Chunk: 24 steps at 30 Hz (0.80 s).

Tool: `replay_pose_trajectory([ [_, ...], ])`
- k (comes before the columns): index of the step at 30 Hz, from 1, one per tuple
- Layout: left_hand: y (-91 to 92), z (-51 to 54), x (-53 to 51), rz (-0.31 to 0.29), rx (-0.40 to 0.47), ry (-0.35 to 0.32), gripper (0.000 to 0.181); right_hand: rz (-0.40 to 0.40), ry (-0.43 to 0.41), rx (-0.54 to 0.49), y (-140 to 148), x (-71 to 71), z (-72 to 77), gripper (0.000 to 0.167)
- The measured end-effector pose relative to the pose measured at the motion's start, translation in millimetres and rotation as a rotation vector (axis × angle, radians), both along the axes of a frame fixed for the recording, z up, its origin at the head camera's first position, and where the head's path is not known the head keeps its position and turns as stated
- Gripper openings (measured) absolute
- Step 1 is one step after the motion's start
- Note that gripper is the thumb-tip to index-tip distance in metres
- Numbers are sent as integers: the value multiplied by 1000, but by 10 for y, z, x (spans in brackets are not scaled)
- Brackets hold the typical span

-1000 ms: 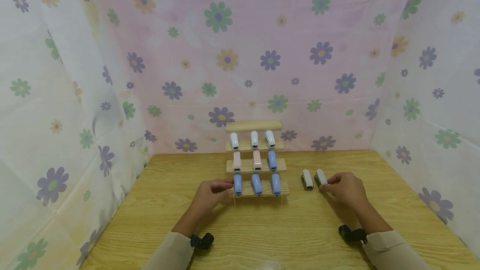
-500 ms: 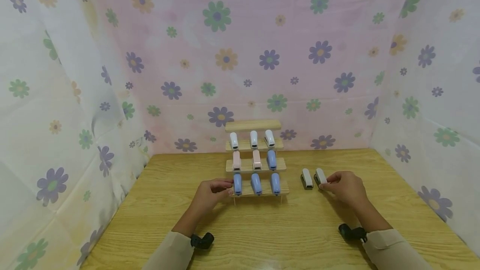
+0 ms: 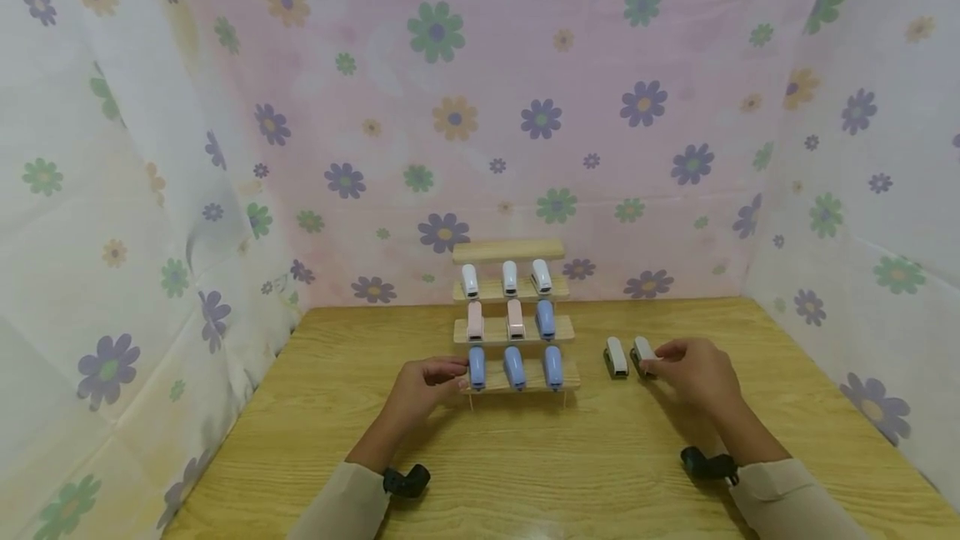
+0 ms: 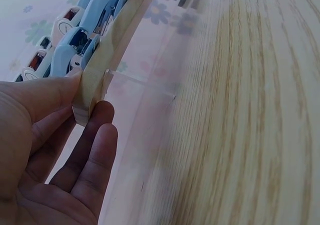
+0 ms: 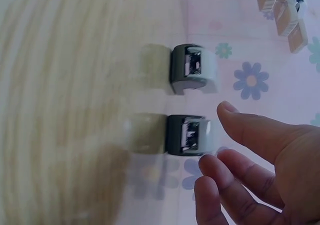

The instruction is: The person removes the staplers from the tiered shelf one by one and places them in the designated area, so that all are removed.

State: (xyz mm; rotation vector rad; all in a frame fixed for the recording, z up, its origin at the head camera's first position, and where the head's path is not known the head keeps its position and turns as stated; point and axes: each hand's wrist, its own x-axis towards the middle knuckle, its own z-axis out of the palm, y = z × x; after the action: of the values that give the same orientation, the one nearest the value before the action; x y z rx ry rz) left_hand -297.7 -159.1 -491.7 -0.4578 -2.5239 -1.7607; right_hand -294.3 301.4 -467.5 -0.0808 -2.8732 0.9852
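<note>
My left hand (image 3: 423, 388) holds the left end of the lowest board of a tiered wooden display stand (image 3: 495, 386); in the left wrist view the thumb lies on top and fingertips reach under the board (image 4: 95, 85). Three blue staplers, one of them a blue stapler (image 3: 477, 367), stand on that board. On the table right of the stand are two white staplers with dark bases, a nearer-to-stand stapler (image 3: 616, 357) and an outer stapler (image 3: 642, 352). Beside the outer one is my right hand (image 3: 697, 377), thumb and fingers apart around its end in the right wrist view.
The middle board carries two pink staplers, including a pink stapler (image 3: 475, 320), and a blue one. Three white staplers, one a white stapler (image 3: 510, 277), stand on the board above, below the top board (image 3: 508, 252). Flowered cloth (image 3: 480, 90) surrounds the wooden table (image 3: 525, 473).
My right hand has shifted slightly to the right, its fingers loosening at the outer stapler. Both loose staplers, the stand and my left hand stay where they were.
</note>
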Motion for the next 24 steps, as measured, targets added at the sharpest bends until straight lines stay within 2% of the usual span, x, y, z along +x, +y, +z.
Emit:
replay_pose_trajectory([
  [12, -21, -7, -19, -3, -5, -5, 18, 29, 79, 26, -147, -32, 259, 59],
  [24, -14, -29, -15, -14, 1, -2, 18, 36, 112, -22, -356, -118, 487, 67],
])
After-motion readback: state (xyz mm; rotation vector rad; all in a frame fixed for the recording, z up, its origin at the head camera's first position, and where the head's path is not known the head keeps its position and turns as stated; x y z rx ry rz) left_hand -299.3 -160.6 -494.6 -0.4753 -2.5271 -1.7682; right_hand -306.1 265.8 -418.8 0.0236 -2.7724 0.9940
